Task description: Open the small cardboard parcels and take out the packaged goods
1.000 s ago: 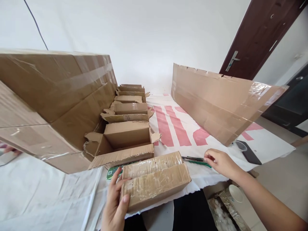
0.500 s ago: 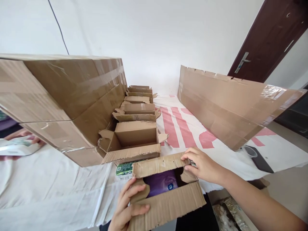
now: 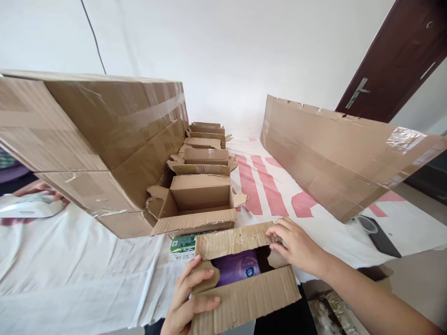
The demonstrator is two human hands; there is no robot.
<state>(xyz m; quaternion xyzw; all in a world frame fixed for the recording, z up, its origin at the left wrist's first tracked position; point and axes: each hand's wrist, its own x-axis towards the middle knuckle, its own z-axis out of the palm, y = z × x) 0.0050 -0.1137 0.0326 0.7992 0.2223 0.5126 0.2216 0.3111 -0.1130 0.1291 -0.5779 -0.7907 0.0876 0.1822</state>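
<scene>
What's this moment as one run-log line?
left hand: holding cardboard box | right hand: on far flap | box: open | inside: blue-logo purple packet

Bright, soft light washed the wall beyond the grip; tape glared to its right. Shadow pooled inside the box by the right hand. Wide-angle distortion slanted the door beyond it.

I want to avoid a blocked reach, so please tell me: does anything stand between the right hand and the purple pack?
Yes, partly: the small right flap of the box lies between the right hand and the purple pack. Over the pack's middle, nothing visible stands in the way.
</scene>
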